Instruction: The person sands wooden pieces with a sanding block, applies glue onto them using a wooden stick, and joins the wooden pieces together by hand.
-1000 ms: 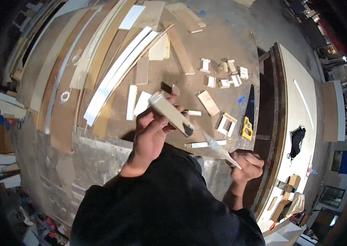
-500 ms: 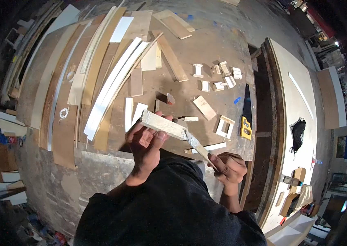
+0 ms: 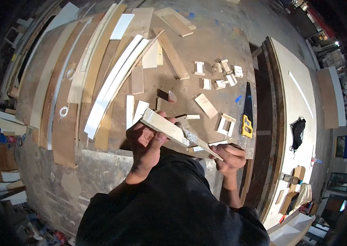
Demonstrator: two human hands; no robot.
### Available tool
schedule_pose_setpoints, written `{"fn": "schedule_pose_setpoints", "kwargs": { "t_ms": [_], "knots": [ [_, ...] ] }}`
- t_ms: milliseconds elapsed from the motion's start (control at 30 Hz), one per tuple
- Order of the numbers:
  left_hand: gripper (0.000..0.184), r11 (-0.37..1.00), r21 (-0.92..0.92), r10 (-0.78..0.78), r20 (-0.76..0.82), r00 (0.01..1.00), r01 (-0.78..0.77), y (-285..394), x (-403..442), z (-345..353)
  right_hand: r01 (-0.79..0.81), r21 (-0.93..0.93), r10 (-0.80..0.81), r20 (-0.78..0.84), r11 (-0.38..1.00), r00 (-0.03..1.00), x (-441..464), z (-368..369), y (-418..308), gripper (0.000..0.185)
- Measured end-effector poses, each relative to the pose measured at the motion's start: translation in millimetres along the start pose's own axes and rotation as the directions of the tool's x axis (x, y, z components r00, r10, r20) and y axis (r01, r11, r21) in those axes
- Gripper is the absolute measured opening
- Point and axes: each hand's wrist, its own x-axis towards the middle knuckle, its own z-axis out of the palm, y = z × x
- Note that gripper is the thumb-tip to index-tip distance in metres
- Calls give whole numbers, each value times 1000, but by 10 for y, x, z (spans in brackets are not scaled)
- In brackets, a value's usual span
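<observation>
My left hand (image 3: 145,144) is closed around a short pale wooden block (image 3: 166,128), held up at a tilt over the workbench edge. Whitish, glue-like smears mark both ends of the block. In my right hand (image 3: 230,158) I pinch a thin flat wooden stick (image 3: 206,146). Its far end is coated with the same pale stuff and reaches behind the block's right end; whether it touches there I cannot tell. Beyond the hands lie a loose flat wooden piece (image 3: 206,105) and a small wooden frame (image 3: 226,124).
Small wooden assemblies (image 3: 224,74) stand on the workbench (image 3: 206,45). A yellow-handled handsaw (image 3: 247,125) lies along its right edge. Long white strips (image 3: 114,88) and boards cover the left side. Across a gap on the right is a pale panel (image 3: 290,94) with a black cloth (image 3: 298,133).
The smeared end of the stick has moved from the block's right end face to behind its far side. My left hand has tipped the block slightly.
</observation>
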Motion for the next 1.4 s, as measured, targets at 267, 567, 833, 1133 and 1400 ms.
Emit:
{"fn": "schedule_pose_setpoints", "kwargs": {
  "t_ms": [267, 567, 833, 1133, 1400],
  "knots": [
    [56, 975, 108, 193, 24, 981, -194, -183, -63, -80, 14, -58, -17, -56, 998, 998, -111, 21, -2, 33],
    [65, 936, 143, 303, 142, 942, -322, -240, 17, -175, -112, 393, 171, -117, 913, 978, -176, 50, -40, 12],
    [71, 958, 174, 179, 260, 949, -228, -189, 165, -250, -329, 640, 530, -145, 694, 835, -132, 76, 146, 20],
    [73, 953, 174, 209, 222, 952, -250, -246, 367, -337, -441, 579, 474, 104, 686, 874, 76, 173, 293, 16],
    [70, 962, 118, 217, 229, 949, -248, -280, 475, -347, -424, 663, 563, 4, 617, 826, 313, 264, 326, 28]
  ]
}}
